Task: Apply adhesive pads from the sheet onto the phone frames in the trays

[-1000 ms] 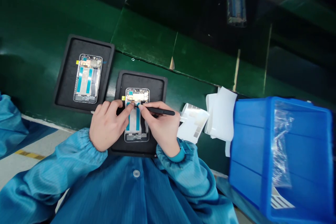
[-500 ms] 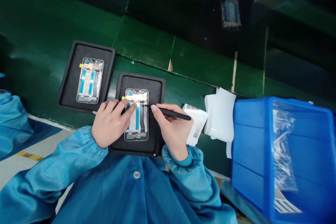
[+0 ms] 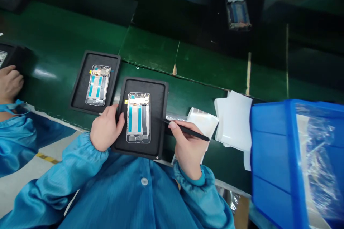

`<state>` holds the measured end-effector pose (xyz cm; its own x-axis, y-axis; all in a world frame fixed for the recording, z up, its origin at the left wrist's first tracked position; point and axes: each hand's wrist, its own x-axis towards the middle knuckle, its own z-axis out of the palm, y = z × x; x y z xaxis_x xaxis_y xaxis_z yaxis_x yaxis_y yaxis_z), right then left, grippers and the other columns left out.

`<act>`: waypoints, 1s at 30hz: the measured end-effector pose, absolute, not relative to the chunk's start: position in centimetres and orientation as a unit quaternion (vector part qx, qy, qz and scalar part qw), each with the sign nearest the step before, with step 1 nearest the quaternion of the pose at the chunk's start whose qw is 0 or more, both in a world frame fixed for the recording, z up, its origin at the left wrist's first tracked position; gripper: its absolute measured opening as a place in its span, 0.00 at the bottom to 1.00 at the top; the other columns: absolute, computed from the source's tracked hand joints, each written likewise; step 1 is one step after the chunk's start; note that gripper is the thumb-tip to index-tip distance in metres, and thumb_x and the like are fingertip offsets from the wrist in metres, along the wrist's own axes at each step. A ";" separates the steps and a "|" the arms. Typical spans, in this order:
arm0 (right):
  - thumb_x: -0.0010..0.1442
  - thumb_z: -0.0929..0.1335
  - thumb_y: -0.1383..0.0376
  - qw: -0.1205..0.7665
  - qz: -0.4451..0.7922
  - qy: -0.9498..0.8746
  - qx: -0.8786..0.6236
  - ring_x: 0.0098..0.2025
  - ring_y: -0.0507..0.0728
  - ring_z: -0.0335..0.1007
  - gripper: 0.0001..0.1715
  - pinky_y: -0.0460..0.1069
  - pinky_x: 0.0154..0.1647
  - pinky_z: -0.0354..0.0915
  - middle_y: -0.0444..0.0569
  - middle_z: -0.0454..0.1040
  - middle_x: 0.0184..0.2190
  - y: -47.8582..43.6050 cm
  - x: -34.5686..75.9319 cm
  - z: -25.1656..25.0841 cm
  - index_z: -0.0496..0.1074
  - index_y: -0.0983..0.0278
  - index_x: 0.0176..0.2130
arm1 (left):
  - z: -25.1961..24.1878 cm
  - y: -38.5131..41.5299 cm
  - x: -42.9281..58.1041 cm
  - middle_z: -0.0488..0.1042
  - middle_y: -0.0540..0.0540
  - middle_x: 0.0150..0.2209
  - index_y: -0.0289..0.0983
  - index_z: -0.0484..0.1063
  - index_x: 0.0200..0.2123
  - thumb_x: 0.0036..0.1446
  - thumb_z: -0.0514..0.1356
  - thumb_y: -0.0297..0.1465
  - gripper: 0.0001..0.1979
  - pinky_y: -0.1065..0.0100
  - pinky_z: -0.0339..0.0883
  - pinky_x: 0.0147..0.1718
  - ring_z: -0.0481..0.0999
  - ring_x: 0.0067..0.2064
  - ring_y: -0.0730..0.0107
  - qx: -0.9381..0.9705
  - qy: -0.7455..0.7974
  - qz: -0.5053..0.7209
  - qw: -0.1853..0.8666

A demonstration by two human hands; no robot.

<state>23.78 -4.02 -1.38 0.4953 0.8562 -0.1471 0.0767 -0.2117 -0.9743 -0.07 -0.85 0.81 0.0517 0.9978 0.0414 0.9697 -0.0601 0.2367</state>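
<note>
A phone frame [image 3: 138,117] with blue strips lies in a black tray [image 3: 159,114] right in front of me. My left hand [image 3: 106,130] rests on the tray's left edge, fingers curled around it, thumb beside the frame. My right hand [image 3: 187,146] is off the tray's right side and pinches black tweezers [image 3: 185,130], whose tip points at the tray's right rim. A second phone frame [image 3: 98,85] lies in another black tray [image 3: 80,86] to the left.
White backing sheets [image 3: 235,120] lie right of the tray, beside a blue plastic bin [image 3: 271,161] holding a clear bag. Another tray with a frame [image 3: 238,13] sits far back on the green belt [image 3: 204,68]. Another person's hand [image 3: 9,82] rests at the left edge.
Both hands have drawn back off the phone frame: the left from the frame's top to the tray's left edge, the right with the tweezers out to the right. The view shifted right.
</note>
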 end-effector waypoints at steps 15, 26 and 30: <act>0.51 0.79 0.58 0.562 0.425 -0.288 -0.648 0.34 0.60 0.80 0.13 0.54 0.37 0.76 0.52 0.84 0.35 -7.2 28.5 -2.7 0.80 0.61 0.36 | 6.8 5.8 -7.9 0.80 0.43 0.44 0.36 0.71 0.54 0.66 0.51 0.40 0.20 0.60 0.72 0.44 0.79 0.42 0.57 0.674 0.736 0.014 -0.058; 0.51 0.78 0.57 0.577 0.431 -0.292 -0.629 0.34 0.62 0.81 0.11 0.57 0.40 0.77 0.50 0.83 0.31 -8.1 31.6 -1.5 0.81 0.60 0.33 | 7.0 12.7 -7.9 0.73 0.44 0.27 0.36 0.72 0.34 0.58 0.58 0.43 0.15 0.60 0.68 0.33 0.74 0.31 0.59 0.670 0.731 -0.038 -0.124; 0.51 0.78 0.58 0.589 0.449 -0.286 -0.608 0.33 0.62 0.81 0.09 0.55 0.39 0.78 0.49 0.83 0.29 -7.8 32.6 -0.7 0.81 0.59 0.31 | 7.4 14.6 -0.4 0.78 0.41 0.43 0.39 0.74 0.48 0.62 0.54 0.40 0.17 0.59 0.70 0.44 0.78 0.46 0.55 0.760 0.645 -0.017 -0.076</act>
<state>32.56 -7.82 -0.74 0.4335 0.8768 -0.2081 -0.1814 -0.1413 -0.9732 -0.40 14.57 7.36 0.1680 0.9832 0.0711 0.9780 -0.1572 -0.1372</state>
